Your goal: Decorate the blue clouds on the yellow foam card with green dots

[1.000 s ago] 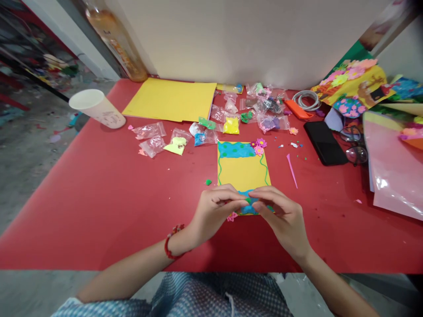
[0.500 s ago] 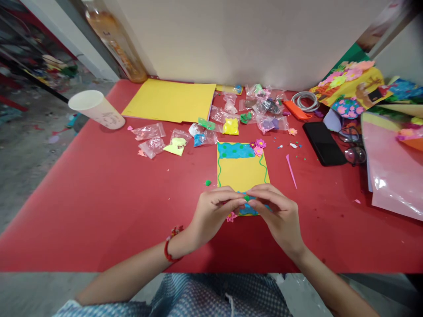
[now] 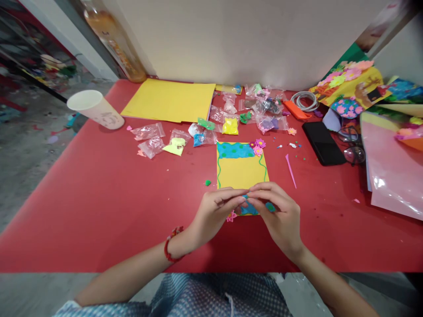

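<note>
The left hand (image 3: 209, 215) and right hand (image 3: 280, 215) meet at nearly closed fingertips; whether they grip anything cannot be told. Beneath lies the rectangular yellow card with blue bands (image 3: 243, 172). Probable step: shaping decoration. Placement calls for light pressure.

I log a paper cup (image 3: 95, 110) on the left of the red table (image 3: 109, 211), amber bottle (image 3: 115, 46) behind it by the pale wall (image 3: 214, 39). Right side: black phone (image 3: 324, 144), eyeglasses (image 3: 354, 155) just beside it. Further back I get a coiled grey cable (image 3: 308, 109), orange item (image 3: 296, 110) next to it, can't tell what. Glossy pink sheet (image 3: 393, 171) far right. Littered floor (image 3: 20, 145) left, blurry.
</note>
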`<state>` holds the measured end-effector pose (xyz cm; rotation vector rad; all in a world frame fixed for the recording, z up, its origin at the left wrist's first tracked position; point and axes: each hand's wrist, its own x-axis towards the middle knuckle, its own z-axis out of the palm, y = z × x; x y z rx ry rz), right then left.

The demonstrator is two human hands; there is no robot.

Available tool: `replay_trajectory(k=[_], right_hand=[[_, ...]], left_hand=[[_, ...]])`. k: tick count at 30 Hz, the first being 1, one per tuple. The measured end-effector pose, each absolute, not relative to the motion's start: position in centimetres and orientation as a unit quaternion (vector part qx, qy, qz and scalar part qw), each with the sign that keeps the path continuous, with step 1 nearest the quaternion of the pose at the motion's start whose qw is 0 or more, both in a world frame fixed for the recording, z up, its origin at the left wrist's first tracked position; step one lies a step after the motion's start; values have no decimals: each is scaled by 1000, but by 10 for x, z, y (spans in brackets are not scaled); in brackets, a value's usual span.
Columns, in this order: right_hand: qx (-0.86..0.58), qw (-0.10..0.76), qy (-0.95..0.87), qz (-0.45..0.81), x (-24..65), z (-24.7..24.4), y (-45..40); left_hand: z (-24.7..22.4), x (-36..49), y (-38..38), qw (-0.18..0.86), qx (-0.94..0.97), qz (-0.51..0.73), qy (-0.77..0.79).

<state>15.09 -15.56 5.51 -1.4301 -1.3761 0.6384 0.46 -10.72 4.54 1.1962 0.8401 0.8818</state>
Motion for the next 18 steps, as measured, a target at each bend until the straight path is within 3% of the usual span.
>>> replay_trajectory(k=[18], right_hand=[[-574,539,-301,538,150,55,-150]], left_hand=[[48,7,-106,659,520,382,386]])
